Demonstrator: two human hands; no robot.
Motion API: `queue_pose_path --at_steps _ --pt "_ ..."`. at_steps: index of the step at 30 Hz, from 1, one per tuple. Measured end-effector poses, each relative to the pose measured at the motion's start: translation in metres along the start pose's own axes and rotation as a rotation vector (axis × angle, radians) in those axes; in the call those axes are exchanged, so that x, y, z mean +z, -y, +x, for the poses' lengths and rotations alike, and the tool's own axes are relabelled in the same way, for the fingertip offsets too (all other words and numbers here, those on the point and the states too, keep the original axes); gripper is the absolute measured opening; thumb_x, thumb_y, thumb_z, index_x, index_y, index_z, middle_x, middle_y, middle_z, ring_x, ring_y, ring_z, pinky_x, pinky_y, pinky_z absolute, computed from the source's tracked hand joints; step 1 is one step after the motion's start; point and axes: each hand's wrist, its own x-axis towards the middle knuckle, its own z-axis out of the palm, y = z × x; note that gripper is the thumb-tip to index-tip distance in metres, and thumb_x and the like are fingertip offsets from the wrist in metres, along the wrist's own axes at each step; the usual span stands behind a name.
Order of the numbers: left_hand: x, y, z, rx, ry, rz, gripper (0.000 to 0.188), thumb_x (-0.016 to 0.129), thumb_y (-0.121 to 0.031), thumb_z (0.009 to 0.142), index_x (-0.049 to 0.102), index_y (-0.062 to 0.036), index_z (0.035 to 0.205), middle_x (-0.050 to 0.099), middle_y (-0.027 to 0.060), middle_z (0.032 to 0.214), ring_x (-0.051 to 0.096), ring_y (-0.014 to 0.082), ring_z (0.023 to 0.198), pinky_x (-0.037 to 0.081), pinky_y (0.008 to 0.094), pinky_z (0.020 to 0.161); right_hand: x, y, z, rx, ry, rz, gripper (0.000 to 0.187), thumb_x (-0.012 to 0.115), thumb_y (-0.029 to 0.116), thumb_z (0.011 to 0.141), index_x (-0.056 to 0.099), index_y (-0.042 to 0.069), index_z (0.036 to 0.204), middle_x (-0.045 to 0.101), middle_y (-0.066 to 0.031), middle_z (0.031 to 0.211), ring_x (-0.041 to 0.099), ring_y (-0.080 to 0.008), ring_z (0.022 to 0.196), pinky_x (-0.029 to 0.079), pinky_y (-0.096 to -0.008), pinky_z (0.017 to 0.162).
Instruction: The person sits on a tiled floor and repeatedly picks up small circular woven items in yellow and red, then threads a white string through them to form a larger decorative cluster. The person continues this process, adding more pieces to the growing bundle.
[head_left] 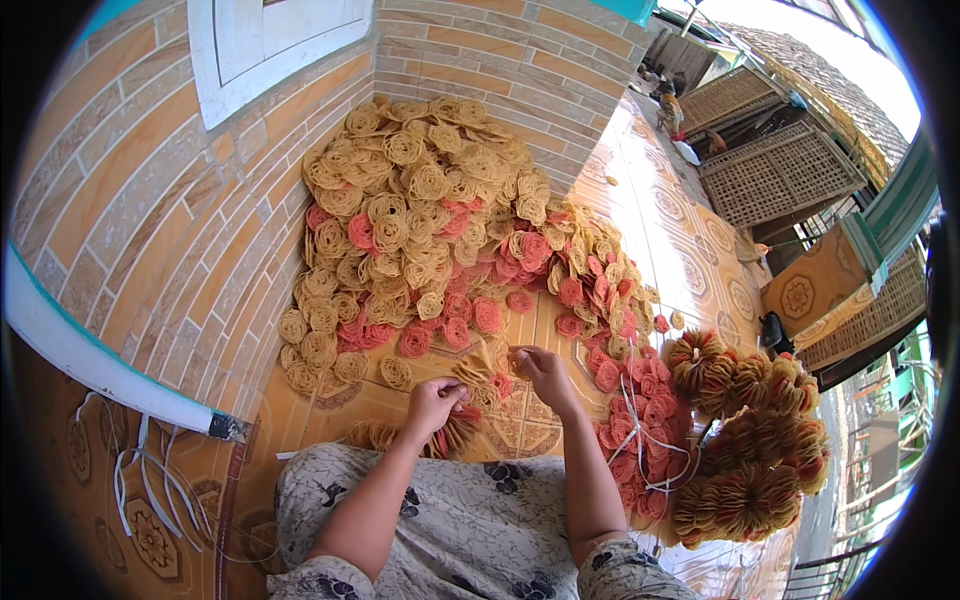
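Observation:
My left hand [434, 408], its fingers pinched together, grips a fanned bunch of thin, lacy discs [478, 376], mostly yellow with some pink. Below it, a row of packed discs [375, 435] lies against my lap. To the right of the bunch, my right hand [546, 376] is raised with thumb and fingers curled closed; what sits between them is too small to make out. Beyond both hands rises a big heap of loose yellow lacy discs [420, 180], with pink discs [485, 315] mixed in along its near side.
Pink discs [650, 410] with white strips [636, 425] over them lie to my right. Beside them stand finished-looking round bundles of discs [750, 450]. More white strips [165, 480] hang at the left. A brick-patterned wall [150, 200] bounds the left; woven bamboo panels [780, 175] stand far right.

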Motion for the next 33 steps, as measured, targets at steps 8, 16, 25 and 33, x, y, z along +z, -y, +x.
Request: queue_pose_path --at_steps 8,16,25,33 --pt "0.004 -0.006 -0.006 -0.050 0.124 0.164 0.019 0.064 -0.011 0.089 0.067 0.0054 0.099 0.071 0.0070 0.080 0.061 0.0076 0.060 0.049 0.0232 0.059 0.002 -0.001 0.001 0.007 0.054 0.435 0.043 0.041 0.029 0.103 0.054 -0.007 0.123 0.063 -0.0104 0.113 0.059 -0.0172 0.102 0.045 -0.0313 0.092" --pt "-0.007 -0.006 0.001 -0.034 -0.006 0.041 0.017 0.064 -0.008 0.090 0.064 0.0061 0.099 0.069 0.0078 0.082 0.060 0.0083 0.063 0.049 0.0218 0.061 0.015 -0.019 0.011 -0.092 -0.050 -0.151 0.031 0.057 0.021 0.094 0.059 0.011 0.123 0.057 -0.0186 0.122 0.058 -0.0285 0.107 0.045 -0.0379 0.092" --pt "-0.012 -0.003 0.000 -0.037 0.088 0.269 0.018 0.064 -0.011 0.089 0.067 0.0042 0.097 0.070 0.0060 0.078 0.060 0.0078 0.058 0.049 0.0232 0.058 0.007 -0.069 0.025 0.025 -0.207 -0.114 0.023 0.071 0.009 0.076 0.066 0.001 0.096 0.064 -0.0093 0.068 0.065 -0.0263 0.069 0.053 -0.0338 0.069" --pt "-0.012 0.000 0.003 -0.067 0.065 0.147 0.020 0.065 -0.014 0.089 0.067 0.0037 0.098 0.070 0.0059 0.078 0.061 0.0074 0.059 0.049 0.0231 0.057 0.002 -0.077 0.017 -0.008 0.050 -0.562 0.041 0.076 0.012 0.073 0.060 0.003 0.110 0.066 -0.0143 0.086 0.065 -0.0276 0.076 0.051 -0.0339 0.072"
